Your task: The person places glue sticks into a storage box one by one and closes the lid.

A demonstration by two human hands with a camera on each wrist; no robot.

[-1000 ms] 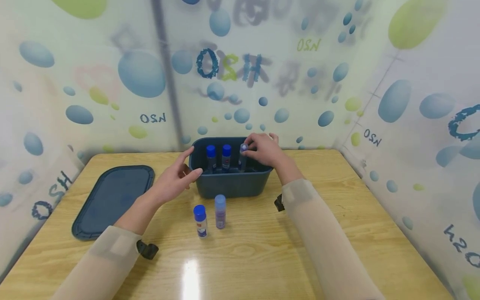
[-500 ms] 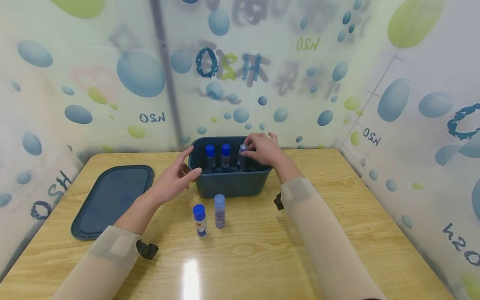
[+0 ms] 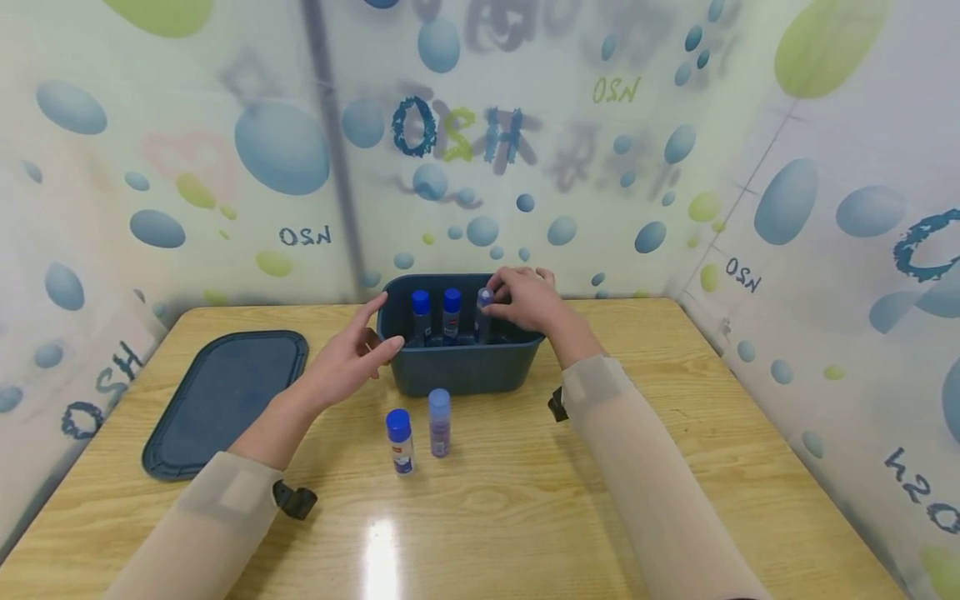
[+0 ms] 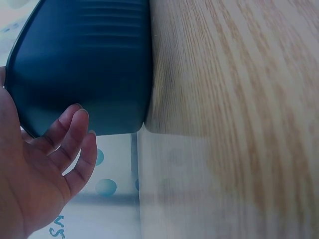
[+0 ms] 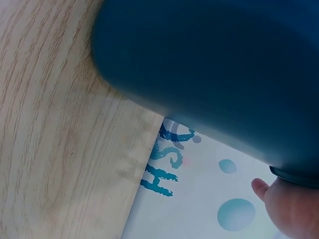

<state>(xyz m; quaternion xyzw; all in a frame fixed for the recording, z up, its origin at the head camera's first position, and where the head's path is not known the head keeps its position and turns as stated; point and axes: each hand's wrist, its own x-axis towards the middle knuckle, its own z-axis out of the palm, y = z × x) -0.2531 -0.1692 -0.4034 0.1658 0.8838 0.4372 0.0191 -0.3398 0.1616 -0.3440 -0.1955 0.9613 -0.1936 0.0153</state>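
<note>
Right hand (image 3: pixel 527 300) pinches the cap of a glue stick (image 3: pixel 483 317) standing inside the bin (image 3: pixel 465 367). Left hand (image 3: pixel 347 358), fingers straight and relaxed, rests against the bin's left wall, holding nothing.

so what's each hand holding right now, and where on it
The right hand pinches a pale-capped tube near its cap, inside the bin. The left hand holds nothing, fingers against the bin's left corner.

I'm sitting in a small recording booth: bubble-printed screens (image 3: pixel 225 167) are enclosing my wooden tabletop (image 3: pixel 712 433) on three sides.
</note>
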